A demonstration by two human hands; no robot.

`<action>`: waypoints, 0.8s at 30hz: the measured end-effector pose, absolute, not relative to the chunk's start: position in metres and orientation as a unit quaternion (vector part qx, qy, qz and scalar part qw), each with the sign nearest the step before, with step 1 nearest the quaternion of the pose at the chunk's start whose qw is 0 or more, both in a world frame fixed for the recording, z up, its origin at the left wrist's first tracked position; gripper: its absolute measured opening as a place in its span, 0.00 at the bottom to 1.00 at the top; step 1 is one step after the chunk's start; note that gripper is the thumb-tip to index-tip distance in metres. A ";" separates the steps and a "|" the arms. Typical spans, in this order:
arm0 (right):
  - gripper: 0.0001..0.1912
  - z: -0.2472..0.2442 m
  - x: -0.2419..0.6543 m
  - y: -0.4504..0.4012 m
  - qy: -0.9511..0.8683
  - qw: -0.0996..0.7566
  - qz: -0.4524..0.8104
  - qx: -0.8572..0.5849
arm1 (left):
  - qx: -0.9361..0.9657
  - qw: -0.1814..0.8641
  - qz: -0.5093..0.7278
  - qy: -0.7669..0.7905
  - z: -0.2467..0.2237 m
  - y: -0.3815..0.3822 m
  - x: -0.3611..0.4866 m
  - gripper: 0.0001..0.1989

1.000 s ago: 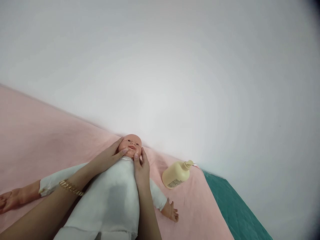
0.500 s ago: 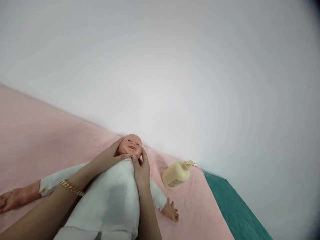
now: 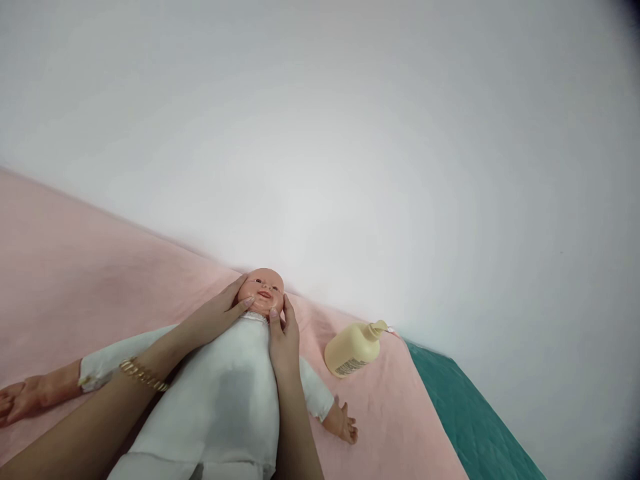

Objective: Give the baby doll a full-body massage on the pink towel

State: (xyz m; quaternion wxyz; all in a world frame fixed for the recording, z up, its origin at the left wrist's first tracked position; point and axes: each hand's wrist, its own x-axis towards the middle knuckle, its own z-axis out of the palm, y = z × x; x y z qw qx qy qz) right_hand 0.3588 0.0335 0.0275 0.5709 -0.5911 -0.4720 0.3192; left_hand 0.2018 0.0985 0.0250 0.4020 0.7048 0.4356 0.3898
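A baby doll (image 3: 235, 393) with a hard plastic head and a white cloth body lies on its back, arms spread to both sides. My left hand (image 3: 220, 315) cups the left side of its head (image 3: 264, 287), thumb against the lower cheek. On the other side, my right hand (image 3: 285, 339) curves around the cheek and jaw, its thumb by the chin. Fingertips behind the head are partly hidden. A gold bracelet (image 3: 143, 375) circles my left wrist.
A pale yellow pump bottle (image 3: 353, 348) stands on the pink cloth (image 3: 390, 413), right of the doll. Green padded material (image 3: 470, 407) shows beyond the cloth's right edge. A plain white wall (image 3: 320, 133) rises directly behind the doll's head.
My thumbs have slid apart and outward from under the doll's chin, up along its lower cheeks, baring the neck seam. The doll and the bottle stay in place.
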 end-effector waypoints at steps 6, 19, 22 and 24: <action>0.37 0.026 0.360 0.034 -0.471 0.573 0.310 -0.595 | 0.714 0.400 0.388 0.424 0.028 0.097 0.200 0.39; 0.37 0.029 0.360 0.035 -0.474 0.559 0.290 -0.615 | 0.714 0.406 0.387 0.419 0.026 0.099 0.201 0.38; 0.38 0.031 0.359 0.034 -0.472 0.561 0.310 -0.605 | 0.714 0.401 0.386 0.424 0.025 0.099 0.201 0.39; 0.39 0.032 0.358 0.033 -0.469 0.564 0.327 -0.596 | 0.711 0.399 0.386 0.432 0.024 0.099 0.202 0.39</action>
